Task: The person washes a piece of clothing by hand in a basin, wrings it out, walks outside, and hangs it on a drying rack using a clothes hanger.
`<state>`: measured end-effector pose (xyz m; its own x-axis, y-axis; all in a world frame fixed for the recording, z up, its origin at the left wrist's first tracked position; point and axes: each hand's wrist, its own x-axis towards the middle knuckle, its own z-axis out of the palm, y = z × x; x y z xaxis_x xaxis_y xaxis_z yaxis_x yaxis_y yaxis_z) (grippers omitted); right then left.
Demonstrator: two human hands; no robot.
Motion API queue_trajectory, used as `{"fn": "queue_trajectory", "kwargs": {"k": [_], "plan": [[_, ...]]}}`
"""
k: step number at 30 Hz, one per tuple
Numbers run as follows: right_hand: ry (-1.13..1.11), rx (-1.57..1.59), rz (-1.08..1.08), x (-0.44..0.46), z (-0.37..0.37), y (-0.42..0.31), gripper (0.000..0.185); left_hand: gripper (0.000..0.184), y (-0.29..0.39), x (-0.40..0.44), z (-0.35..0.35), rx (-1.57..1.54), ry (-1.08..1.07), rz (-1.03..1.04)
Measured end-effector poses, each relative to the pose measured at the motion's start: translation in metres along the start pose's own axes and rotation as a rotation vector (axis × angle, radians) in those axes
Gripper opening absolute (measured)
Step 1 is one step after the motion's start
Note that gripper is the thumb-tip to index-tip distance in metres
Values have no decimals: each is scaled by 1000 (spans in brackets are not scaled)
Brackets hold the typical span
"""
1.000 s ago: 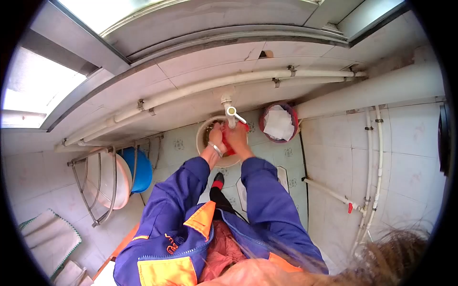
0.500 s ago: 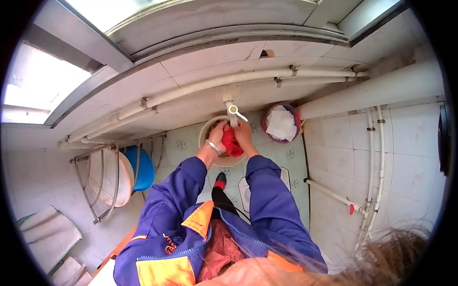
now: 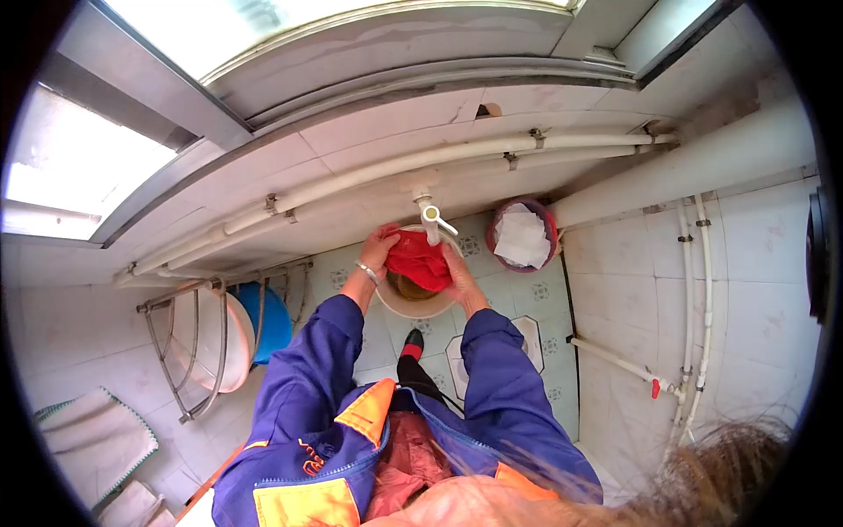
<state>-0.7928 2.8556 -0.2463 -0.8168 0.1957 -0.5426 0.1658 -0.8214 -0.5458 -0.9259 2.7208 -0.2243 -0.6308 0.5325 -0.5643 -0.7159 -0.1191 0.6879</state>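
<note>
Blue-purple, the jacket [image 3: 303,395] with its orange patches fills the near side of the basin, its two sleeves reaching towards it. A black shoe [image 3: 414,338] stands on the tiled floor [image 3: 378,338] just on the near side of the basin, and a white-edged floor fixture [image 3: 534,342] lies to the near right of it, partly hidden by the right sleeve. At the basin itself, both hands are closed on a red cloth [image 3: 417,259]: the left hand [image 3: 378,250], with a silver bracelet [image 3: 367,272] at its wrist, grips the left end over the rim, while the right hand [image 3: 459,277] pinches the other end by the right rim. The cloth is spread between them above the pale basin [image 3: 413,312], where something brownish shows at the bottom. The white tap [image 3: 430,218] juts from the wall over the far side of the basin. To its right, apart from it, is a bin [image 3: 502,237] holding white paper [image 3: 524,237]; well to its left, a metal rack [image 3: 221,351] holds a pink tub [image 3: 233,351] and a blue tub [image 3: 274,321]. Beyond the basin, a long white pipe [image 3: 378,171] runs along the wall, below the window [image 3: 88,158]
</note>
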Motion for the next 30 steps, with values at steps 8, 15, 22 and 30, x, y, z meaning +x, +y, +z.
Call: {"fn": "queue_trajectory", "kwargs": {"k": [8, 15, 22, 30], "plan": [[254, -510, -301, 15, -5, -1, 33, 31, -21, 1, 2, -102, 260, -32], [117, -1325, -769, -38, 68, -7, 24, 41, -56, 3, 12, -628, -373, -210], [86, -1406, -820, -37, 75, -1, 20, 28, -76, 10, 0, -380, -110, -231], [356, -870, -152, 22, 17, 1, 34, 27, -37, 0, 38, -45, 172, -182]]}}
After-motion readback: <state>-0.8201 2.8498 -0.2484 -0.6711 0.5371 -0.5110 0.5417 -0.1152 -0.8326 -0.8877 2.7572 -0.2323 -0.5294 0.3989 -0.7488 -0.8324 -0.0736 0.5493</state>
